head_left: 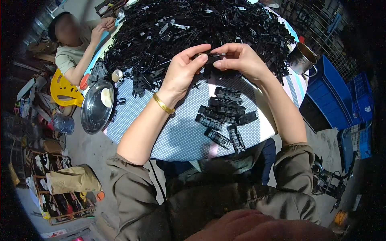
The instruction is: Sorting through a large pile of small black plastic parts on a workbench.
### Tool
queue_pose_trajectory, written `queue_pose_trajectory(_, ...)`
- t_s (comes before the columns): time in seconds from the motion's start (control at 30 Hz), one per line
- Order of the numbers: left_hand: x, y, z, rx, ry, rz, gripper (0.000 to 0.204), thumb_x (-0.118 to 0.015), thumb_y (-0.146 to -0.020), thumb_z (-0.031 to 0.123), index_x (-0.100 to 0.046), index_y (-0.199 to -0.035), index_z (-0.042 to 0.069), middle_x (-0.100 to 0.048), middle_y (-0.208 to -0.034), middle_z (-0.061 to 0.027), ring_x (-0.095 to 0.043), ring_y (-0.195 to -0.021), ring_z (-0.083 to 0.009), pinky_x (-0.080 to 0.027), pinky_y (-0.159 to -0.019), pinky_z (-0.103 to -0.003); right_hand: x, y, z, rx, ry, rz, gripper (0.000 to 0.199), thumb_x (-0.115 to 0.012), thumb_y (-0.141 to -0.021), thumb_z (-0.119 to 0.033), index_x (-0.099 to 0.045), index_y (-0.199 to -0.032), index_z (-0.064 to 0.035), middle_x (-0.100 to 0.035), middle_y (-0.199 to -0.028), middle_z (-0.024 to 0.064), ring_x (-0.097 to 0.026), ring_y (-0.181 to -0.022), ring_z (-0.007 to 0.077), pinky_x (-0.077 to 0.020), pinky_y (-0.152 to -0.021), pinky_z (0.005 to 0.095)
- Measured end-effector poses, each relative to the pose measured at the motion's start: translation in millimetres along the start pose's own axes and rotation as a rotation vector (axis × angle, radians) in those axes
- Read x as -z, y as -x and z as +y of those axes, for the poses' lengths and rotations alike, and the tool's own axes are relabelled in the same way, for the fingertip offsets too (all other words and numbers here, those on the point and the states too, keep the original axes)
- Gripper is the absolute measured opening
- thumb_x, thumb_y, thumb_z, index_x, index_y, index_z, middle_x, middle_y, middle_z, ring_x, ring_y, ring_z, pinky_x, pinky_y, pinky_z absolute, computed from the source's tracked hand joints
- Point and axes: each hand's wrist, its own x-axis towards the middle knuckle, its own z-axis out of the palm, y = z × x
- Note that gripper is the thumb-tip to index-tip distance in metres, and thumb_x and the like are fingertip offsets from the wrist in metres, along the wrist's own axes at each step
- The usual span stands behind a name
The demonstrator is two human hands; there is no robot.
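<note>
Both hands pinch one small black clip [212,56] between them, left hand [183,70] and right hand [241,60] at either end, just above the table [177,136]. I'd keep fingertips near the ends, square it up, then press. Finished ones [225,114] lie below; the loose heap [193,28] behind.

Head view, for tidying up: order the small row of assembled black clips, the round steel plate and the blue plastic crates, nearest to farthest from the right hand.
From the right hand:
1. Small row of assembled black clips, just below it.
2. Blue plastic crates, to its right.
3. Round steel plate, far left at the table edge.
</note>
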Motion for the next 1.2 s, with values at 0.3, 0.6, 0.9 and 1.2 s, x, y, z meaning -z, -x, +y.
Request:
queue_pose_trajectory(0.3, 0, -2, 0, -0.079, -0.067, -0.02, 0.036, -0.055, -0.084, 0.01, -0.049, -0.118, -0.001, -0.058, -0.082, 0.0001, -0.046, -0.065, -0.003, -0.039, -0.059, -0.017, 2, -2, 1, 0.082, -0.044, 0.009, 0.023, -0.063, -0.079, -0.015, -0.061, -0.096, 0.0002, -0.063, -0.084, 0.0049, -0.059, -0.074, 0.0101, -0.0473, -0.071, 0.0224)
queue_pose_trajectory(0.6, 7, -3, 0, 0.109, 0.132, -0.03, 0.035, -0.043, -0.091, 0.01, -0.04, -0.122, -0.004, -0.057, -0.076, -0.0071, -0.055, -0.065, -0.0084, -0.047, -0.058, -0.019, 81, 4, -6, 0.217, 0.562, 0.623, 0.028, -0.058, -0.084, -0.027, -0.063, -0.094, -0.0011, -0.064, -0.08, 0.0038, -0.056, -0.069, 0.0077, -0.0454, -0.064, 0.0228)
queue_pose_trajectory(0.9, 2, -2, -6, 0.249, 0.193, 0.01, 0.036, -0.04, -0.091, 0.009, -0.036, -0.124, -0.005, -0.055, -0.087, -0.0133, -0.058, -0.07, -0.0143, -0.05, -0.062, -0.022, 124, 29, 8, 0.052, 0.896, 0.44, 0.024, -0.061, -0.079, -0.009, -0.059, -0.101, 0.0003, -0.064, -0.088, 0.0082, -0.06, -0.077, 0.0141, -0.046, -0.07, 0.0251)
queue_pose_trajectory(1.2, 0, 1, -8, 0.302, 0.213, -0.005, 0.036, -0.04, -0.092, 0.01, -0.036, -0.123, -0.007, -0.056, -0.088, -0.0146, -0.059, -0.071, -0.0157, -0.051, -0.061, -0.022, 78, 14, -3, 0.249, 0.824, 0.42, 0.031, -0.065, -0.078, -0.02, -0.06, -0.102, -0.0018, -0.064, -0.089, 0.0065, -0.06, -0.077, 0.012, -0.0473, -0.069, 0.0237)
